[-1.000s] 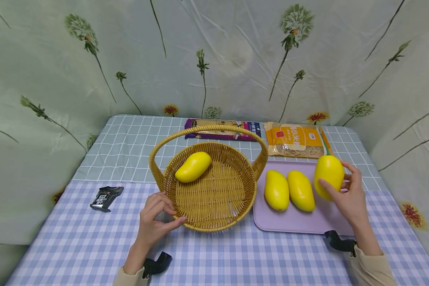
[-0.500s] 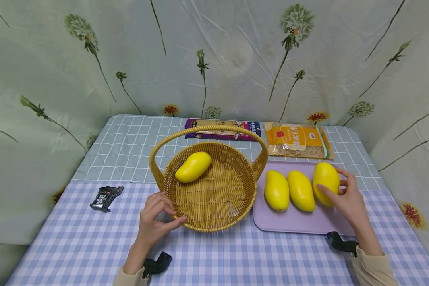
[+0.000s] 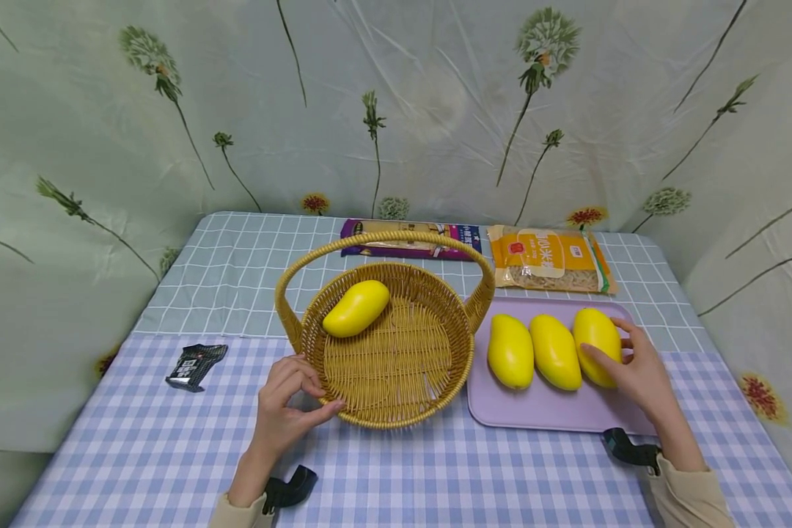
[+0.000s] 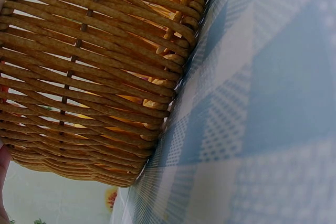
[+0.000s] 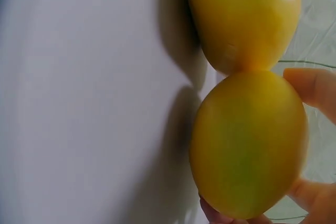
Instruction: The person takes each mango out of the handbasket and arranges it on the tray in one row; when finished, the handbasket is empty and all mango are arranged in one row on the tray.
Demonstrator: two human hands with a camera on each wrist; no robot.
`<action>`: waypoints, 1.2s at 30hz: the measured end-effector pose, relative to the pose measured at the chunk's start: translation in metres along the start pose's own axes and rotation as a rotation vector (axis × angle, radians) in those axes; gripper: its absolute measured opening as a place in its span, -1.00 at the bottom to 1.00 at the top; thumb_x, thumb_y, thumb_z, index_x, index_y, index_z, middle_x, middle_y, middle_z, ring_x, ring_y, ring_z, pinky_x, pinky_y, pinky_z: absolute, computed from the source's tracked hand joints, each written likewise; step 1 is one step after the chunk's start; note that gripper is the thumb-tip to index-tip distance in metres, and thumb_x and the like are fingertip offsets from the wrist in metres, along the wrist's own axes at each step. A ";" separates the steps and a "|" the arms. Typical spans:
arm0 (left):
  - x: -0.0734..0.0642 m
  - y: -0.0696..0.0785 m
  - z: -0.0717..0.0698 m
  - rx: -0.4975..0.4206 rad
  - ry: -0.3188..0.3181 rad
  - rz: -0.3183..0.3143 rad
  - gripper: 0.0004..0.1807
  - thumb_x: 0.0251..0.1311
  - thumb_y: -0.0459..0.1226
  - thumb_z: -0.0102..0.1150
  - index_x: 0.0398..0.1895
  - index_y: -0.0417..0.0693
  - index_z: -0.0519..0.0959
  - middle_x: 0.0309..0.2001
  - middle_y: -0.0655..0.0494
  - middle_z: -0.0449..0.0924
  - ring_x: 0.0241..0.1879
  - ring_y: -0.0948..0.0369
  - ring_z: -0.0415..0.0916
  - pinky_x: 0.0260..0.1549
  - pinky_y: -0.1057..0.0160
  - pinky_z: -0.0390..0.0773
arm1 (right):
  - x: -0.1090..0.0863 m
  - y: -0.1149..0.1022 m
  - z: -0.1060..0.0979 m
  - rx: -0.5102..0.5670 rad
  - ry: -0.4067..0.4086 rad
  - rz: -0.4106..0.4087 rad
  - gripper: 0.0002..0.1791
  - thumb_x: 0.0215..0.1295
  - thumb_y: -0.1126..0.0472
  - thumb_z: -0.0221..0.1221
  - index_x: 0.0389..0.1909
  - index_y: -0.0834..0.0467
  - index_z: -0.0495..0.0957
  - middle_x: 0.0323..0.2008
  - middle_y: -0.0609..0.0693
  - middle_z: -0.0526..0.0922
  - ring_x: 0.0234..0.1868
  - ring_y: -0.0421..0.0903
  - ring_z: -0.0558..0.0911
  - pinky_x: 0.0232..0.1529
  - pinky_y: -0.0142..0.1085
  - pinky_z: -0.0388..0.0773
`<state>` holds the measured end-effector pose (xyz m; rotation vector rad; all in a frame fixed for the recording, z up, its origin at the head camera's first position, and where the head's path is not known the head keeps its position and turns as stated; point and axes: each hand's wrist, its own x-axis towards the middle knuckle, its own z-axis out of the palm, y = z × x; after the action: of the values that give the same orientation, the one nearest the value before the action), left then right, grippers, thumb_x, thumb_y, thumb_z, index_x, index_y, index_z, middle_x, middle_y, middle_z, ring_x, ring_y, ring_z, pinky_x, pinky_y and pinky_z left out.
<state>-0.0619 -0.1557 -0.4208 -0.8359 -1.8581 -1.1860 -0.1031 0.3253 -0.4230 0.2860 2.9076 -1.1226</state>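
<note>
My left hand pinches the near left rim of a round wicker basket with a tall arched handle. One yellow mango lies inside, toward the back left. In the left wrist view the basket's woven side fills the upper left, and only bits of the fingers show at the edge. On the lilac tray three mangoes lie side by side. My right hand grips the rightmost mango, thumb on its near side and fingers beyond. That mango presses up against its neighbour in the right wrist view.
Behind the basket lies a purple food packet. An orange bag of grain sits just beyond the tray. A small black wrapper is on the checked cloth at the left. A floral curtain rises behind the table.
My right hand has lowered the mango onto the tray and moved it slightly left, up to the other two. The left hand and basket have stayed still.
</note>
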 end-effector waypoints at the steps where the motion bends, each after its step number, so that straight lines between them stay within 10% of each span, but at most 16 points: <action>1: 0.000 0.000 0.000 0.000 0.002 0.000 -0.55 0.05 -0.04 0.37 -0.70 -0.11 0.39 -0.54 0.04 0.44 -0.42 0.09 0.35 0.03 0.18 0.34 | 0.000 0.000 0.000 -0.006 -0.005 -0.003 -0.09 0.27 -0.16 0.14 0.39 0.32 0.01 0.06 0.41 0.26 -0.10 0.27 0.29 -0.33 -0.09 0.33; 36: 0.001 0.001 -0.001 0.004 -0.003 0.003 -0.54 0.07 -0.05 0.36 -0.70 -0.14 0.39 -0.54 0.03 0.43 -0.42 0.07 0.36 0.03 0.16 0.36 | -0.005 0.000 -0.001 -0.114 -0.004 0.016 -0.05 0.28 -0.25 0.06 0.38 0.39 0.00 -0.01 0.46 0.22 -0.14 0.31 0.32 -0.32 -0.01 0.41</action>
<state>-0.0614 -0.1558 -0.4196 -0.8386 -1.8605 -1.1792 -0.0985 0.3254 -0.4219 0.3033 2.9463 -0.9489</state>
